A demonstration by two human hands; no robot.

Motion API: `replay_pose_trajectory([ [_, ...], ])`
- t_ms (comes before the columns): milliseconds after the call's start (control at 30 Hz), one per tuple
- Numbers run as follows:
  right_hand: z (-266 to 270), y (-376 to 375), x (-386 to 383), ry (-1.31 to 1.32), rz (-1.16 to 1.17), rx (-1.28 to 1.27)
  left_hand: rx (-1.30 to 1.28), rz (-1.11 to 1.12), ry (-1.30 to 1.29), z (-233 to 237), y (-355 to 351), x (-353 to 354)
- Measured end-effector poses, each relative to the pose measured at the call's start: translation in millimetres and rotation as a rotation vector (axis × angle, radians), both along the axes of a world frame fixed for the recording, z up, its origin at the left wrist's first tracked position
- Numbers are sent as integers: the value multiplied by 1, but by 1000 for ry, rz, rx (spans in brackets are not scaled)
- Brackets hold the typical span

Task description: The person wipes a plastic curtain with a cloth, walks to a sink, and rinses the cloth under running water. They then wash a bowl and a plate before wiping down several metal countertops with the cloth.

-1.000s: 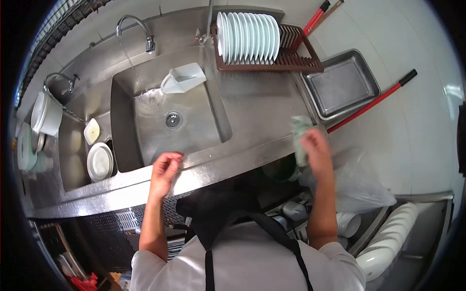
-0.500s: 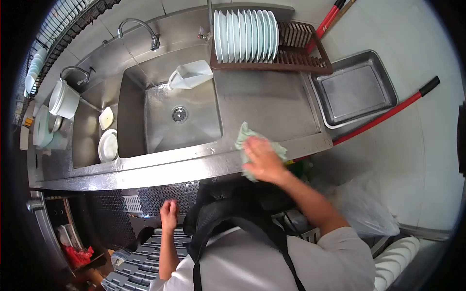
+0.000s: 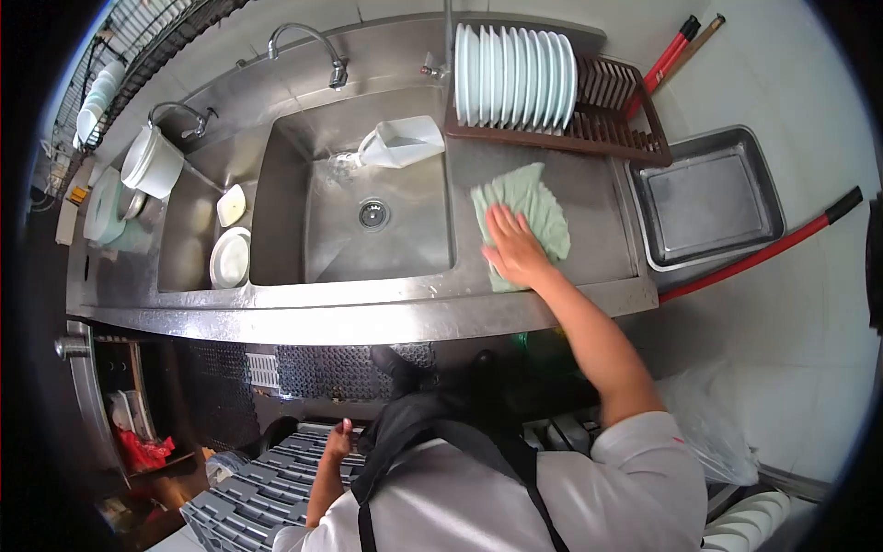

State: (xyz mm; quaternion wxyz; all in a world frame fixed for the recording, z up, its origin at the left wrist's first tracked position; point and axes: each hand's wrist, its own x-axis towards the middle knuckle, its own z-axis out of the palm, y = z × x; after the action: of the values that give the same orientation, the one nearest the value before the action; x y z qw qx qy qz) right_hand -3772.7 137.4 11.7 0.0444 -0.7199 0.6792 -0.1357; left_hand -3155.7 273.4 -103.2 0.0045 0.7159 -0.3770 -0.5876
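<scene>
My right hand [image 3: 517, 248] lies flat with its fingers spread, pressing a pale green cloth [image 3: 543, 207] onto the steel drainboard [image 3: 598, 207] to the right of the sink. The cloth is partly spread out and wrinkled beneath and beyond my fingers. Down by my apron, over the grey slatted crate [image 3: 294, 478], my left hand [image 3: 340, 440] hangs with its fingers curled in and its thumb up; I see nothing in it. Behind the cloth stands a brown dish rack [image 3: 635, 143] holding a row of pale plates [image 3: 515, 78].
Water runs in the large sink [image 3: 340, 248] beside a tilted white plastic jug [image 3: 400, 143]. The small left sink [image 3: 179, 262] holds white dishes [image 3: 230, 258], with a white bucket [image 3: 152, 166] at its edge. On the right are a metal tray [image 3: 704, 202] and a red-handled pole [image 3: 763, 262].
My right hand has slid the cloth from the counter's front edge farther back onto the drainboard, and the cloth is more spread out. My left hand has dropped slightly. The view has shifted.
</scene>
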Motion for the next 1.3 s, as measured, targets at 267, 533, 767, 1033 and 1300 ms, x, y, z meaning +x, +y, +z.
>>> replay_pose_trajectory([
  [267, -2, -50, -88, 98, -943, 49, -388, 373, 317, -9, -56, 27],
  [533, -14, -28, 12, -1322, -437, -273, -88, 345, -15, -55, 43, 38],
  [767, 61, 11, 121, -275, 748, 332, -83, 453, -112, -103, 113, 35],
  [1033, 72, -65, 287, 109, 1124, 200, -132, 622, -80, -129, 62, 52],
  [1300, 54, -186, 527, 167, 1170, 127, -97, 636, -110, -133, 2, 135],
])
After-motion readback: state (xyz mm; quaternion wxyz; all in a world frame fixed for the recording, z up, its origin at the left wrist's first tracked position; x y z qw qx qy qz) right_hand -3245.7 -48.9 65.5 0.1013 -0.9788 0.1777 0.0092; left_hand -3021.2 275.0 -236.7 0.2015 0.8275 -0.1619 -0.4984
